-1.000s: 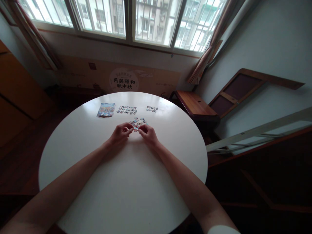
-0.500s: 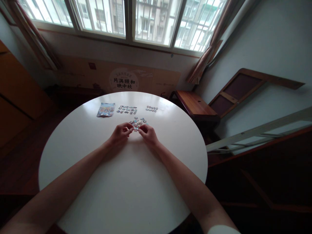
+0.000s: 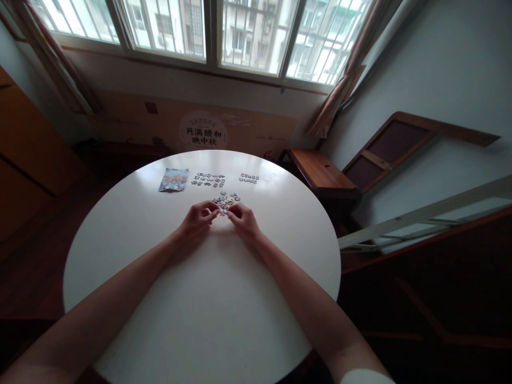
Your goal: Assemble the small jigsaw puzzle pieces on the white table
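Observation:
My left hand and my right hand face each other just above the white table, their fingertips a short gap apart. Each has thumb and forefinger pinched at the edge of a small jigsaw puzzle piece; the fingers partly cover it. Right behind the fingertips lies a loose heap of jigsaw pieces, mixed in colour. Farther back, several pieces are laid in rows on the left, and a smaller group of pieces sits to the right.
A colourful picture sheet lies left of the rows. The round white table fills the middle of the view. Beyond its far right edge stands a wooden stool or bench. A barred window is at the back.

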Available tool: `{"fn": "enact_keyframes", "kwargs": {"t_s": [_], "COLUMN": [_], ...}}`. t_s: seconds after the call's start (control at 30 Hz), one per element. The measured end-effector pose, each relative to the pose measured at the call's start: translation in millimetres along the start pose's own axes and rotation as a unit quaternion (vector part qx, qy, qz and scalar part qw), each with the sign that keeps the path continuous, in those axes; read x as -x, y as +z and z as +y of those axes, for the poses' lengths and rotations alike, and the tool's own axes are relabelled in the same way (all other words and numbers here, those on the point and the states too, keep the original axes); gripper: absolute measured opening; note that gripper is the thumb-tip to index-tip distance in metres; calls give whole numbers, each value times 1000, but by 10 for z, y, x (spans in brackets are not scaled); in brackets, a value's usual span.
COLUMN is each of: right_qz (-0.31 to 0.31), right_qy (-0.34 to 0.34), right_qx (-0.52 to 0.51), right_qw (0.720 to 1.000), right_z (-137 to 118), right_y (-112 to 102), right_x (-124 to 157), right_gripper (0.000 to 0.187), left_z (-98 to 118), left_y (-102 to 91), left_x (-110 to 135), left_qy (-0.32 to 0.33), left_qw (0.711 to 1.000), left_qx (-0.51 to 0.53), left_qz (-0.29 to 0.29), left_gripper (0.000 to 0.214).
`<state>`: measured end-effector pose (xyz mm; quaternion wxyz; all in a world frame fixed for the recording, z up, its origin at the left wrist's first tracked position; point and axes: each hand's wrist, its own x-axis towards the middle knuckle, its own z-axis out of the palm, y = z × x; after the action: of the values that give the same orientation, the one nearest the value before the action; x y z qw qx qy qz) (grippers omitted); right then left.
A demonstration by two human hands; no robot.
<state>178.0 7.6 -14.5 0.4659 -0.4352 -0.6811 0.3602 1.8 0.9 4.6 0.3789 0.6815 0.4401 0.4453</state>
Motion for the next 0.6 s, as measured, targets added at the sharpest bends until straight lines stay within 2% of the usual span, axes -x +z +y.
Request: {"fn": "enact_keyframes", "kwargs": {"t_s": [0.6], "right_qz": [2], "right_qy": [-4], "right_qx": [1], "right_qw": [1000], "right_z": [13], "right_y": [2], "right_x": [-5], "right_gripper": [16], "left_z": [-18], "left_y": [-2], "left_x": [-6], "left_qy": [-6], "left_qw": [1000], "left_qx": [0], "left_qz": [-1], "left_gripper": [27]}}
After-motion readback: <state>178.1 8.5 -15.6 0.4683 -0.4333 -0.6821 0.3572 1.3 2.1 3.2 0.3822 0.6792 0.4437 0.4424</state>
